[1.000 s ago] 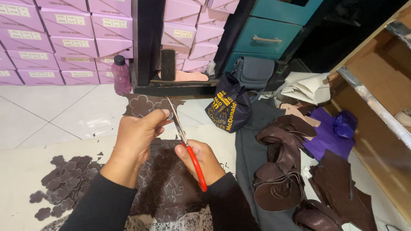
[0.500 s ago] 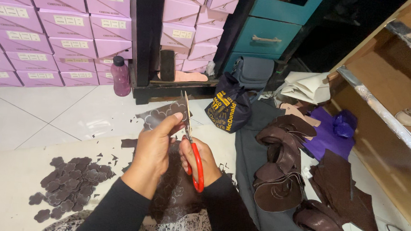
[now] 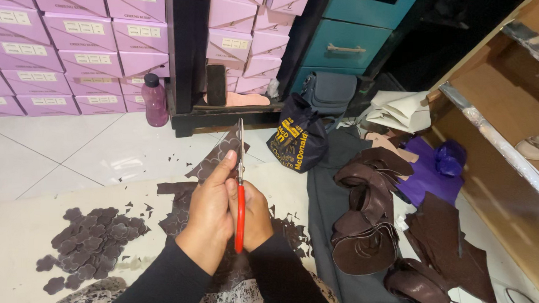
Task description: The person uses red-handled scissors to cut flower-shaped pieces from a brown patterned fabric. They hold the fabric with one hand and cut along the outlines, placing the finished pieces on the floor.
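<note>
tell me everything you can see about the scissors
The scissors have red handles that look like plastic and slim silvery metal blades. They stand nearly upright in the view, tips pointing away from the person, blades close together. The right hand grips the handles, and the left hand presses in alongside, its fingers holding a dark brown leather piece against the blades. How far the blades have cut into it cannot be told. They sit over a pale work surface littered with dark scraps.
</note>
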